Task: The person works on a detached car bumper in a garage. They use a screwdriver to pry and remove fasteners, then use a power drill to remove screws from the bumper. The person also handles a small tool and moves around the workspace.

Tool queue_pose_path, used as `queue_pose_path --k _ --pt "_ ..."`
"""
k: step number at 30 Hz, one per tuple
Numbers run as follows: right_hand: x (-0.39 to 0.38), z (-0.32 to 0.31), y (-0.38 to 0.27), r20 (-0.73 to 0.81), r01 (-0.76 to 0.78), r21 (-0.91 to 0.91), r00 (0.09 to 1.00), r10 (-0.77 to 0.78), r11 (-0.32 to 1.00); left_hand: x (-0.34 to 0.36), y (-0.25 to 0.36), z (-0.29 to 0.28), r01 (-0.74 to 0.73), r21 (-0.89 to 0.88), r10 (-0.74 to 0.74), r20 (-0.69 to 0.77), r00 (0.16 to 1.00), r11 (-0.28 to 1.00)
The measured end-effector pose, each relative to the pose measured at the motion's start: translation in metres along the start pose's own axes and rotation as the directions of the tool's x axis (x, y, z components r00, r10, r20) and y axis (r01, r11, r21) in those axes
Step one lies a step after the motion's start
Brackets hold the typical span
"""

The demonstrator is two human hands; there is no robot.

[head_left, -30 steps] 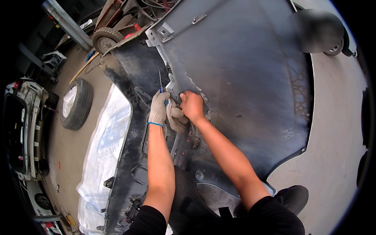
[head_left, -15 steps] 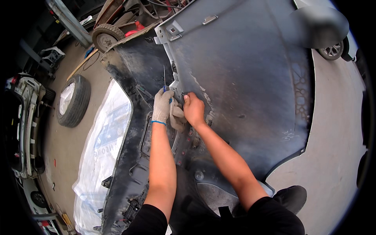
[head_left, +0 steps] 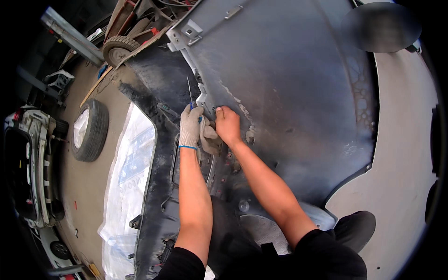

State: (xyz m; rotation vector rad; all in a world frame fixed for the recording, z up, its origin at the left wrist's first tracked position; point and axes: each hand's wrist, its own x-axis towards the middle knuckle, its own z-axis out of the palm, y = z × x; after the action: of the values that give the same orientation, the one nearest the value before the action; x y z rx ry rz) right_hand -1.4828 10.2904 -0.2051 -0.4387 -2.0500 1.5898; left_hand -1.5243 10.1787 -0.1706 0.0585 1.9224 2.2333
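My left hand (head_left: 189,125), in a pale knitted glove with a blue cuff edge, is closed around a screwdriver (head_left: 189,88). Its thin shaft points away from me; a bit of blue handle shows at the fingers. A loose greyish work glove (head_left: 211,138) hangs between my hands, seemingly held by the left one. My bare right hand (head_left: 228,125) is closed at the white-edged seam of a large dark plastic car bumper (head_left: 289,93), thumb on top; its curled fingers hide what they grip. A white bracket strip (head_left: 201,99) runs just beyond both hands.
White plastic sheeting (head_left: 133,172) lies left of the bumper. Beyond it are a loose tyre (head_left: 91,130) and a stripped car body (head_left: 35,163). A wheeled cart (head_left: 119,49) with scrap stands at the far left. Grey floor (head_left: 401,154) runs along the right.
The whole view has shifted slightly, with the far end of the bumper now further left. Both hands keep nearly the same place at the seam; the screwdriver's tilt has changed slightly.
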Motion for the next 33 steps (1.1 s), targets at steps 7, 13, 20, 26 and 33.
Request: queue_pose_path --k 7,13,20,26,33 --pt "-0.004 0.002 -0.006 -0.006 0.005 -0.095 1.0 -0.005 0.995 -0.002 0.004 0.004 -0.02 0.063 0.018 0.02 1.0 0.998" --pt "0.006 -0.006 -0.02 0.058 -0.02 -0.28 0.998 0.038 0.96 -0.004 0.008 0.007 -0.005 0.013 0.005 -0.029 1.0 1.0" --pt "0.001 0.009 -0.01 -0.003 -0.112 -0.107 0.994 0.112 0.988 0.001 0.009 0.001 0.083 -0.01 -0.082 0.021 0.996 0.997" --pt "0.003 0.005 -0.013 0.296 -0.583 0.303 0.809 0.507 0.754 0.007 0.02 -0.005 0.11 0.145 -0.12 0.065 0.991 0.983" --pt "0.013 -0.001 -0.032 0.343 -0.666 0.216 0.737 0.583 0.714 0.009 0.025 -0.006 0.101 0.157 -0.117 0.097 0.988 0.982"
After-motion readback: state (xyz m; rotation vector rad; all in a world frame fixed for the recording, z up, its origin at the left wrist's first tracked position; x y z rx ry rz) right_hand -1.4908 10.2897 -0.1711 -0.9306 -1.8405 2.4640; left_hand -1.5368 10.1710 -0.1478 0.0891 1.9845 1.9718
